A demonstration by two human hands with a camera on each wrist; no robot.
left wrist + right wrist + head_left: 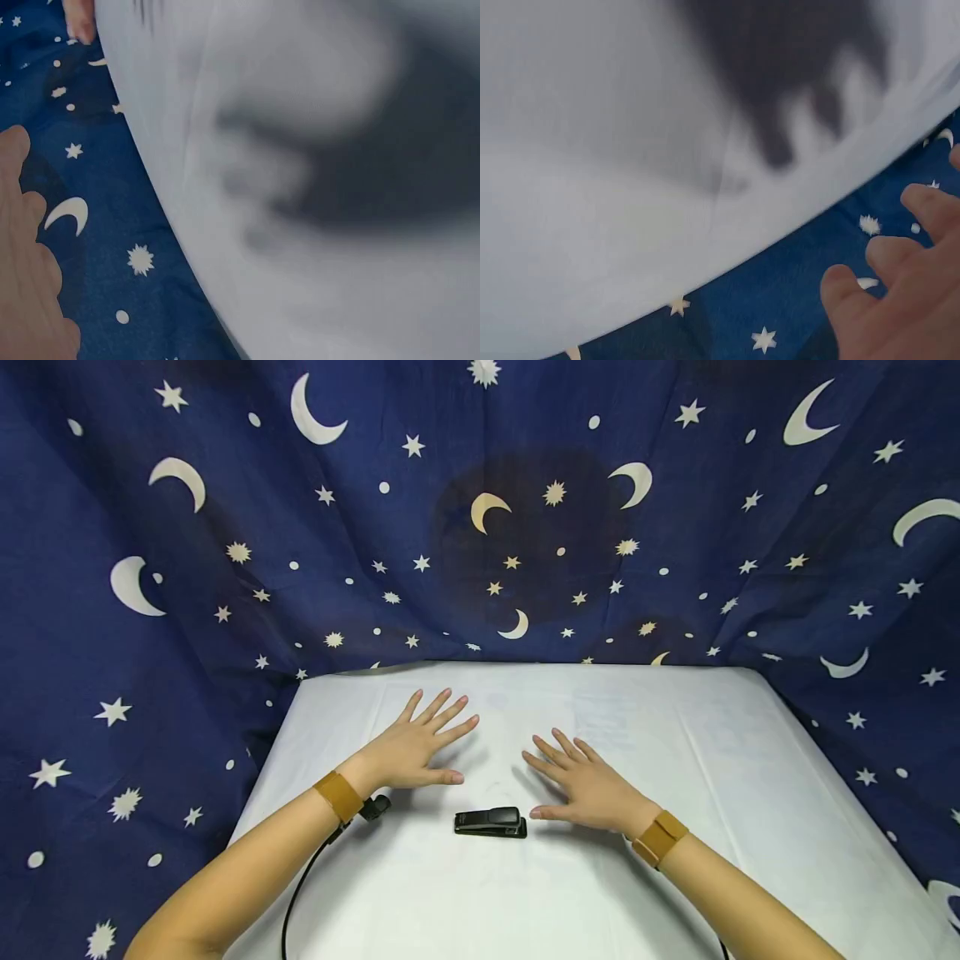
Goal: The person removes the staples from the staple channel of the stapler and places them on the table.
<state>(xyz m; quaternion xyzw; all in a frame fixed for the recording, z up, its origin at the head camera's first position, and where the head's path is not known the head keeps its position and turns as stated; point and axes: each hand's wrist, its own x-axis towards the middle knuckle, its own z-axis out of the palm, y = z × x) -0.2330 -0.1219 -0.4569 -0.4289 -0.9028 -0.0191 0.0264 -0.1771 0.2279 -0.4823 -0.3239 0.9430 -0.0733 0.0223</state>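
Note:
A black stapler (491,822) lies on the white table, roughly midway between both hands and a little nearer the person. Up and to the left of it, my left hand (416,747) is held over the table with fingers spread and nothing in it. My right hand (588,785) is spread too, palm down, with its thumb tip close to the stapler's right end. In the left wrist view, part of the left hand (30,262) shows at the left edge. The right wrist view has the right hand's fingers (922,210) at lower right; the stapler is outside both wrist views.
A white cloth covers the table (465,902). Behind and beside it hangs a dark blue curtain (450,527) with moons and stars. Brown straps (340,796) circle both wrists, and a black cable (300,885) runs down from the left one. Hand shadows fall on the cloth.

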